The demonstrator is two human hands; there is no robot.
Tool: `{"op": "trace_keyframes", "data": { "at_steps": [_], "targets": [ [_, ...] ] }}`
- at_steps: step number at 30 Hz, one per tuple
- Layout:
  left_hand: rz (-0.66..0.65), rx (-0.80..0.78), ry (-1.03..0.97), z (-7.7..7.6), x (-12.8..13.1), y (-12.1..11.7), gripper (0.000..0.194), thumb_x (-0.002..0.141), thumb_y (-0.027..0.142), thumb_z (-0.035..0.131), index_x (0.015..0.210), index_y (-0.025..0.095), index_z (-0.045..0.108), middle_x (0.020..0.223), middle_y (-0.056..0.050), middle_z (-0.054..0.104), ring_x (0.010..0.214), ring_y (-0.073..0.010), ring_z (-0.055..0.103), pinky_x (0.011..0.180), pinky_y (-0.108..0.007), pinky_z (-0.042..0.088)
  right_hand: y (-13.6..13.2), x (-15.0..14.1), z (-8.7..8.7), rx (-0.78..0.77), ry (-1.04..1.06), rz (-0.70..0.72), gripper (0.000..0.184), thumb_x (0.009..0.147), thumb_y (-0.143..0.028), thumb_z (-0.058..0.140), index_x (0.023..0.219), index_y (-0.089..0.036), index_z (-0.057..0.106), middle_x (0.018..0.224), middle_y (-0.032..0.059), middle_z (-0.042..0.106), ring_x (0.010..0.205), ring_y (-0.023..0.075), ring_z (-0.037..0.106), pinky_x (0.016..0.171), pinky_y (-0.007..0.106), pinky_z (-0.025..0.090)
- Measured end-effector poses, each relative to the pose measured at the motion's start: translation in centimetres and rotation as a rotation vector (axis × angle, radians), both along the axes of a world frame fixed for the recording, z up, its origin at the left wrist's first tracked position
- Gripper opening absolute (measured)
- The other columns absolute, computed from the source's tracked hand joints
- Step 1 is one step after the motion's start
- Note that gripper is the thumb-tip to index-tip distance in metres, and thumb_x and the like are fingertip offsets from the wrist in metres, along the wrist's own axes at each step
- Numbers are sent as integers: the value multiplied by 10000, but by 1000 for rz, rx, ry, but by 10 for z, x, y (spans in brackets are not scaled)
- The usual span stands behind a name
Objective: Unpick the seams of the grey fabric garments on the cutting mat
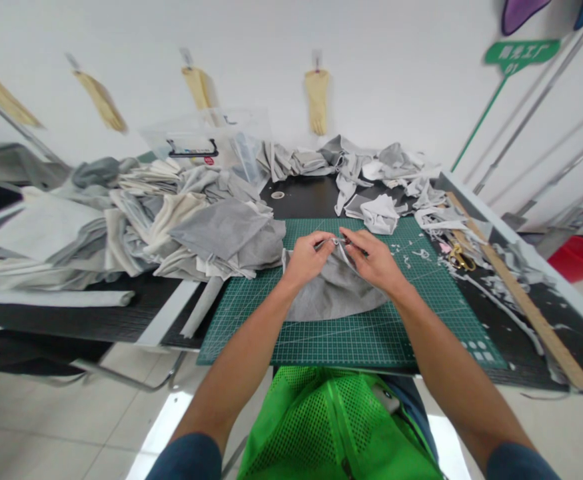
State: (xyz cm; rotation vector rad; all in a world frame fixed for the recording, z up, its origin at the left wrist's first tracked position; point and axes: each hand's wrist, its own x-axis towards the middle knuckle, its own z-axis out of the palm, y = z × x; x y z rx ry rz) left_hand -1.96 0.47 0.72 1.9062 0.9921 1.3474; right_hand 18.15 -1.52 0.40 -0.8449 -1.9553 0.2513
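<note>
Left hand (312, 257): nearly closed, thumb and fingers pinching the gathered far edge of a grey cloth (324, 297). Right hand (371, 260): likewise, same edge, close beside; whether a small tool sits between the fingertips, cannot tell. Cloth: spread toward 6 o'clock on the green cutting mat (441, 293). Risk, judged: uneven pull or a loose pinch could let the edge slip or pucker. Outward: white scrap (381, 215) at 1 o'clock; gold-handled scissors (464, 259) at 3; fabric pile (221, 227) at 9, liable to slump onto the mat if nudged.
</note>
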Motion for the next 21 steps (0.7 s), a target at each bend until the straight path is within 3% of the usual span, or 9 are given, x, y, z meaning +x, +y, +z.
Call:
{"op": "trace_keyframes", "data": {
  "at_steps": [10,21],
  "targets": [
    [37,154,157,0,-1,-1,185,973,226,564,990,201,747,969,-41,746,936,-177,689,909,-318,528,-1,3,1,-23,-71,-11,384,1040,-332,512,1359,-215,690,1117,116,743,1024,252,678,910,424,549],
    [41,156,200,2,0,-4,203,979,216,554,1011,214,754,955,-36,732,927,-176,685,888,-316,530,-1,3,1,-32,-65,-3,335,1036,-316,514,1275,-248,738,1053,87,757,986,242,681,882,403,546]
  ]
}}
